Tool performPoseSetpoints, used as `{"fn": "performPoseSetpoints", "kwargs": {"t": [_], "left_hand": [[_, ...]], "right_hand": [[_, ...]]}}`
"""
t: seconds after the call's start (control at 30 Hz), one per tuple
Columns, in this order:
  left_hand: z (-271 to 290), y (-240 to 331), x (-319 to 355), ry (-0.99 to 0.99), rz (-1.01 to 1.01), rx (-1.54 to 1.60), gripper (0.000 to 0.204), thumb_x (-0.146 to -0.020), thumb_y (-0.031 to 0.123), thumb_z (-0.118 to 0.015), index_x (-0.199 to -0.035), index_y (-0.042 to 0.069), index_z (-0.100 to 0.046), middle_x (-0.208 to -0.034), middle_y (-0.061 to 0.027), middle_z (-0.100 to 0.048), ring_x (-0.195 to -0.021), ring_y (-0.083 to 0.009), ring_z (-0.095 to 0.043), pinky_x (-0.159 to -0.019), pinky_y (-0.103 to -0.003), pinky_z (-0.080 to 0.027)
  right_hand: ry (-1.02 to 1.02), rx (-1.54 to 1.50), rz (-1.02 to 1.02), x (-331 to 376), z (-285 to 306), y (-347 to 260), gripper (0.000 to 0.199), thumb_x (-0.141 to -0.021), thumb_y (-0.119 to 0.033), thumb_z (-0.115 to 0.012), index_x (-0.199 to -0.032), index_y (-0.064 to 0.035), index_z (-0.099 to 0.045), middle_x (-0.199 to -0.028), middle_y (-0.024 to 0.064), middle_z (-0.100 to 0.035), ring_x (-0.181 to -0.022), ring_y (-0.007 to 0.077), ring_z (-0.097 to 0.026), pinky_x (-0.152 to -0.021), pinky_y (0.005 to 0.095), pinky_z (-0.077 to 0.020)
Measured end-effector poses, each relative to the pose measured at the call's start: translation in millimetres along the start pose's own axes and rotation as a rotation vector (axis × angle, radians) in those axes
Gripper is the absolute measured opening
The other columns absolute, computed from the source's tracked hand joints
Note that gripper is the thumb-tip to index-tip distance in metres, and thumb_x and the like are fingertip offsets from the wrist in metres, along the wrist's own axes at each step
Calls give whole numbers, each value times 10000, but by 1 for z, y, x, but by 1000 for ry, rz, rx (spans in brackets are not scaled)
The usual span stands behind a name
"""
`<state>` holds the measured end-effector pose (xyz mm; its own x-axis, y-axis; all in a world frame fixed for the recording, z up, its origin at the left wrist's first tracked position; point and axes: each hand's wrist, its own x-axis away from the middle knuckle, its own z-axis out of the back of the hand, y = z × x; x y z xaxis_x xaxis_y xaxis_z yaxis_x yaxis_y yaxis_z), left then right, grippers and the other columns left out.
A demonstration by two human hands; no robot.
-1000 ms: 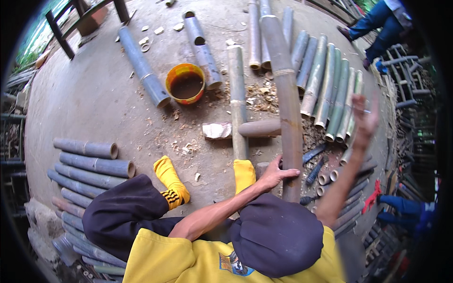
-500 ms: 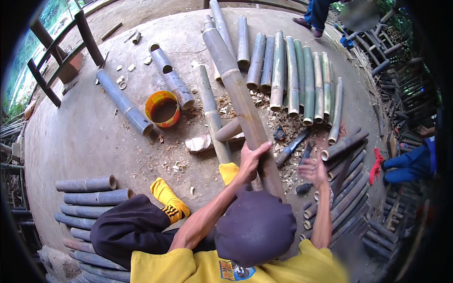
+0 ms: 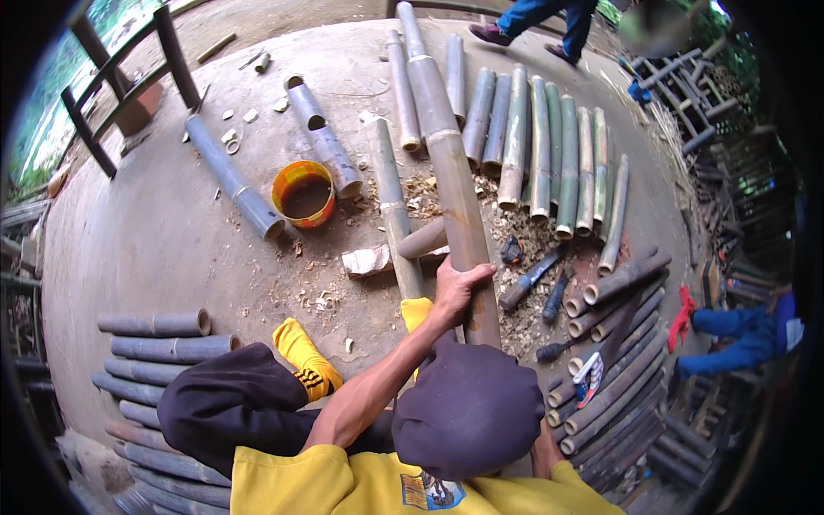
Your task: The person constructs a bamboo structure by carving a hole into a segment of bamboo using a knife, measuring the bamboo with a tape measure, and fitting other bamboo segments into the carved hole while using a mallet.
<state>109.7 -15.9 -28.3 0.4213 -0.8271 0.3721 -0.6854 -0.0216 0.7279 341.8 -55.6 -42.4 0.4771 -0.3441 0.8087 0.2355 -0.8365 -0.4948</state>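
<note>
A long brown bamboo pole (image 3: 451, 176) slopes from the far middle down toward me. My left hand (image 3: 461, 290) is closed around its near part, thumb across the top. The pole's near end passes behind a dark cap (image 3: 468, 403). My right hand is hidden behind that cap; only a bit of the right forearm (image 3: 545, 451) shows beside it. Left of the pole, a thinner bamboo length (image 3: 395, 215) lies along the ground, with a short round crosspiece (image 3: 422, 238) beside it. A pale wood block (image 3: 367, 260) sits underneath.
Several cut bamboo tubes (image 3: 539, 150) lie ahead on the right, with stacks at near left (image 3: 172, 348) and near right (image 3: 622, 390). A knife-like tool (image 3: 532, 279) and dark-handled tool (image 3: 558, 294) lie among shavings. A bucket (image 3: 302, 196) holds brown liquid. Another person's legs (image 3: 541, 19) stand beyond.
My right hand, open above the tools before, has drawn back behind the cap. My left hand still grips the pole, which appears more upright. The person beyond has stepped left.
</note>
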Motion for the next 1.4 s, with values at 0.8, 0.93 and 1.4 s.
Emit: {"fn": "performPoseSetpoints", "kwargs": {"t": [0.8, 0.93, 1.4], "left_hand": [[192, 289, 55, 722, -875, -294, 320, -681, 320, -752, -716, 22, -640, -646, -41, -563, -509, -127, -518, -497, -266, -442], [297, 334, 103, 1108, -441, -586, 306, -719, 284, -729, -622, 13, -626, -513, -16, -475, -375, -121, -412, -352, -333, -331], [463, 229, 273, 1278, 435, -849, 425, -659, 301, -709, -776, -97, -618, -712, -124, -614, -595, -211, -586, -545, -358, -468]], "right_hand": [[-474, 792, 701, -139, -260, -137, 409, -864, -302, -622, -1139, -11, -540, -779, 89, -632, -737, 148, -602, -654, 312, -486], [-354, 1305, 858, -221, -324, -101, 480, -808, -302, -654, -1145, 12, -516, -840, 189, -645, -800, 321, -638, -720, 397, -504], [95, 1745, 1000, -370, -432, -12, 899, -776, -322, -678, -1455, -124, -122, -1307, 319, -315, -1064, 488, -492, -801, 501, -484]]}}
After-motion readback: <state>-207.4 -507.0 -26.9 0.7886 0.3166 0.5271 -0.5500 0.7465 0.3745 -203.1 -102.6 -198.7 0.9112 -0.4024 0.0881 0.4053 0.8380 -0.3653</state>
